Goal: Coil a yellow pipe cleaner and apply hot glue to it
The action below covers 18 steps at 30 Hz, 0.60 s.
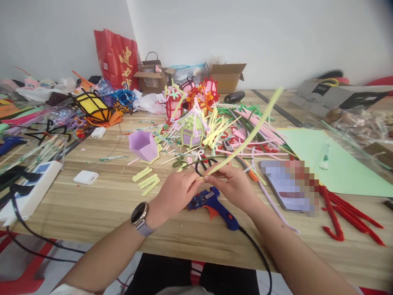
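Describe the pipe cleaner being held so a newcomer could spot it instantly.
On the wooden table, find the blue glue gun at the near edge. Just above it, both hands pinch a yellow-green pipe cleaner. Unlike the heaped ones behind, it rises alone, slanting up to the right.

Both hands (205,186) pinch yellow pipe cleaner (249,135) — above glue gun (215,207).

We cannot read the phone (288,186): its screen is pixelated. Our hands hide the yellow pipe cleaner's (245,141) lower end, and the picture's edge cuts off the bench (101,213) at both sides.
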Each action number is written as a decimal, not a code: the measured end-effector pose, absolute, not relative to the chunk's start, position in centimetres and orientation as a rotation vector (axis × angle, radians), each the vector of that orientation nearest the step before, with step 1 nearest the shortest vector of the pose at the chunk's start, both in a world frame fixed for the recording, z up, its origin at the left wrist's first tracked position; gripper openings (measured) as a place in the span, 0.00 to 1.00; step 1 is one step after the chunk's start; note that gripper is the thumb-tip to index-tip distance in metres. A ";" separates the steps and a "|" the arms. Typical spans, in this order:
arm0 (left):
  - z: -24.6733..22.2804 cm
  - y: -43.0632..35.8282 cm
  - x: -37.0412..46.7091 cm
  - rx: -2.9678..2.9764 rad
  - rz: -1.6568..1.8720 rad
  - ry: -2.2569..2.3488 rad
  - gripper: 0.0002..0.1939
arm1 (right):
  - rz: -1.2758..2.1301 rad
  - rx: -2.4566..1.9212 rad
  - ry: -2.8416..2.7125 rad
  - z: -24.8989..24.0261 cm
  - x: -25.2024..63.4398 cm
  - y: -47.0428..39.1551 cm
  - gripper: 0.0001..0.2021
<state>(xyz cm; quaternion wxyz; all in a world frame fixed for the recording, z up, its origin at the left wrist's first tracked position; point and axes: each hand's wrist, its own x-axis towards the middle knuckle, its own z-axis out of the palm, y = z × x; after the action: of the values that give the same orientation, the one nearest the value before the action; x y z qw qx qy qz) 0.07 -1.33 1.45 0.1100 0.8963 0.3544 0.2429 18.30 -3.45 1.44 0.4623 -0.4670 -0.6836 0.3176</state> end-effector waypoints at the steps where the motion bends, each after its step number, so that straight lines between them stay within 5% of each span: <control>1: 1.4 -1.3 0.1 2.656 0.730 1.020 0.13 | 0.784 -1.163 -1.660 1.3 18.2 -3.5 0.09; 18: 1.0 -1.2 0.1 2.632 0.931 0.934 0.08 | 1.021 -1.115 -1.559 1.3 17.9 -3.7 0.12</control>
<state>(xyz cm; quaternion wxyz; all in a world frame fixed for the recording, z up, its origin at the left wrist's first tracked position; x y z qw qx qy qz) 0.13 -1.22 0.96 0.0989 0.8897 0.3157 0.3147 17.93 -3.70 1.27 0.4662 -0.4543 -0.6351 0.4158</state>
